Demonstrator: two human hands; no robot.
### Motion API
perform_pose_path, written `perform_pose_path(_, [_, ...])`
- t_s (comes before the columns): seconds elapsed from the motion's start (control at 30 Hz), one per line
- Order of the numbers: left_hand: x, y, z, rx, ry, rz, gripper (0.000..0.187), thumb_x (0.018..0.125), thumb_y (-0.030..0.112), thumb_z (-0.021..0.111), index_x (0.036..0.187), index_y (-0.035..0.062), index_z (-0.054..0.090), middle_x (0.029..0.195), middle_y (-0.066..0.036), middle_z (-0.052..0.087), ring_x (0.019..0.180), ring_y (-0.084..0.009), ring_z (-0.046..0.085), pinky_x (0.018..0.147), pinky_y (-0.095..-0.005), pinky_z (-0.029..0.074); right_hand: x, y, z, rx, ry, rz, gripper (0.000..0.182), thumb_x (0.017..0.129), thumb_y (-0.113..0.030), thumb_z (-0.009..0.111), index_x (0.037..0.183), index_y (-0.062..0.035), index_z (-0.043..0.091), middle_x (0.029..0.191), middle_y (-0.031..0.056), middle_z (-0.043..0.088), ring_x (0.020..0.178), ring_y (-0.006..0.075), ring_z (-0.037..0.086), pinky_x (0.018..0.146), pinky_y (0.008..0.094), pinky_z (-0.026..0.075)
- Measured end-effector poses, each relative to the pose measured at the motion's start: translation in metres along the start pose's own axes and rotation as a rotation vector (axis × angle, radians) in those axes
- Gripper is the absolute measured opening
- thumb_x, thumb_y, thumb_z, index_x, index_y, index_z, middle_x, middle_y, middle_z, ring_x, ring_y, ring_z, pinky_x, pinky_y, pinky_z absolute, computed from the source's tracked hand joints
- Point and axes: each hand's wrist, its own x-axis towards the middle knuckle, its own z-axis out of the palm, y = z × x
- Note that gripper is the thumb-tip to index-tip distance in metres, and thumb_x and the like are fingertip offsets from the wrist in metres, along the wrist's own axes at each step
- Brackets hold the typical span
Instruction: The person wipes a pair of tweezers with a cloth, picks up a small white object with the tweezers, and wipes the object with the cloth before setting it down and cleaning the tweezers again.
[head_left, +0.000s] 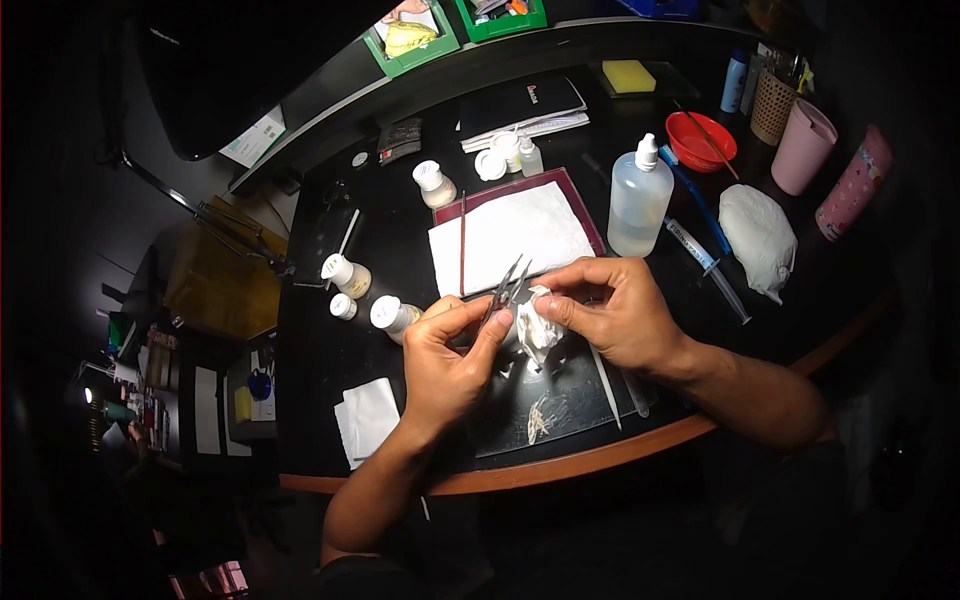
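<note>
A pair of tweezers is pinched between the thumb and fingers of the left hand, near the front edge of the desk; the tips are raised and point away from the person, just beside a crumpled white tissue; the tissue is gripped in the closed fingers of the right hand, and the two hands nearly touch over a dark glass slab. The work appears to be midway — the tweezers look to be in the course of being wiped, and small pale scraps are left on the slab close to the front edge; how clean the tips are cannot be told.

Behind the hands a white paper sheet is laid on a dark red tray, with a thin brush along its left edge. A clear squeeze bottle stands right of the tray, seemingly about half filled with clear liquid; a syringe lies toward the right edge. Small white-capped jars are grouped at the left of the desk — their contents cannot be made out. Toward the back right corner a red bowl is seen with a stick laid across it, and a pink cup whose inside is hidden; a folded tissue rests at the front left.
</note>
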Motion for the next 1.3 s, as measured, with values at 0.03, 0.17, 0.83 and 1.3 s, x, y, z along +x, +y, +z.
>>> perform_pose_path(0.03, [0.0,0.0,0.001,-0.036,-0.001,-0.018,0.022,0.086,0.007,0.077,0.104,-0.0044,0.074,0.071,-0.002,0.059,0.065,-0.0062,0.051,0.057,-0.0218,0.039,0.0,0.0,0.0,0.001,-0.004,0.006,0.02,0.088,-0.011,0.076,0.103,0.0018,0.074,0.087,0.0073,0.074,0.075,0.0063,0.064,0.067,0.0213,0.051])
perform_pose_path(0.17, [0.001,0.009,-0.006,-0.365,-0.137,-0.388,0.026,0.094,0.013,0.069,0.112,-0.0053,0.069,0.077,-0.002,0.06,0.067,-0.0062,0.053,0.054,-0.0199,0.038,0.0,-0.001,0.001,-0.008,-0.022,0.013,0.02,0.088,-0.011,0.076,0.102,0.0017,0.074,0.086,0.0064,0.073,0.075,0.006,0.063,0.066,0.0213,0.051])
perform_pose_path(0.83, [0.006,0.002,-0.011,-0.657,-0.103,-0.413,0.02,0.099,0.011,0.059,0.112,-0.0042,0.06,0.101,-0.017,0.069,0.091,-0.0224,0.072,0.075,-0.0291,0.06,-0.003,0.002,0.007,0.118,-0.072,0.126,0.014,0.093,-0.011,0.066,0.098,0.0021,0.067,0.083,0.0047,0.069,0.073,0.0071,0.062,0.065,0.0227,0.05])
perform_pose_path(1.3, [0.005,0.002,-0.008,-0.712,-0.077,-0.342,0.017,0.096,0.005,0.062,0.109,-0.0054,0.061,0.107,-0.018,0.065,0.1,-0.0248,0.069,0.083,-0.036,0.064,-0.008,-0.013,0.005,-0.06,-0.071,0.054,0.014,0.09,-0.01,0.07,0.097,0.0014,0.068,0.087,0.0078,0.07,0.081,0.0107,0.066,0.068,0.0263,0.052])
